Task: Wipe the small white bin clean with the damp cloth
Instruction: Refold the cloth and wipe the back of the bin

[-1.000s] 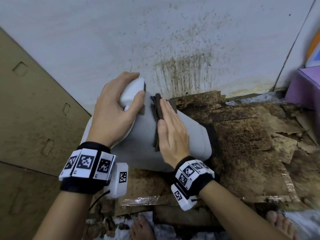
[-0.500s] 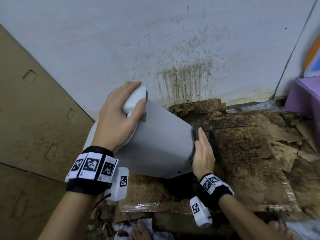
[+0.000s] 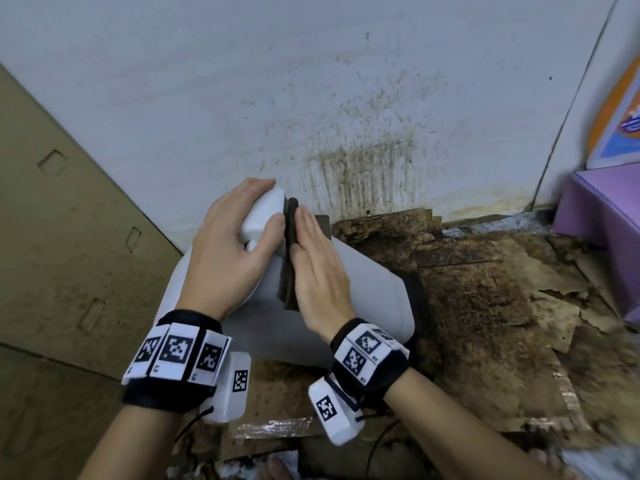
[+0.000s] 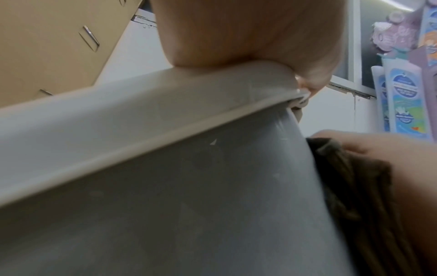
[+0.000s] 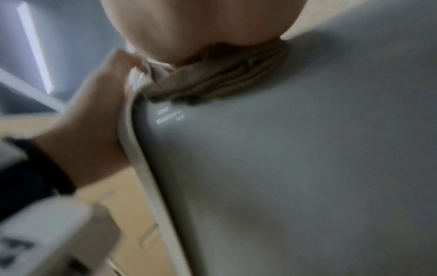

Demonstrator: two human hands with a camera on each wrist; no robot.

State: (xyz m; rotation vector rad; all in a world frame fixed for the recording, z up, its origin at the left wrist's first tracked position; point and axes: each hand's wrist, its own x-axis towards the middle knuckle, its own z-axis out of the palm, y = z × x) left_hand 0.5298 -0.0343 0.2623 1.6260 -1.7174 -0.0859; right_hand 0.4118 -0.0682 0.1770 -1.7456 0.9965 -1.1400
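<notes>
Bin is tipped on its side on the stained cardboard by the wall, base pointing right, rim end to my left, so the long side faces up where I can reach it. My left hand has its grip curled round the white lid edge, thumb on the near side; that's to stop it rolling or sliding while I rub. Right hand lies flat w/ fingers straight, pressing the dark cloth onto the bin wall right next to the lid, nothing pinched. Flat palm spreads pressure over more cloth. Cloth's bunched along the rim seam. I'd say mid-wipe; underside prob. not done yet, can't see it.
</notes>
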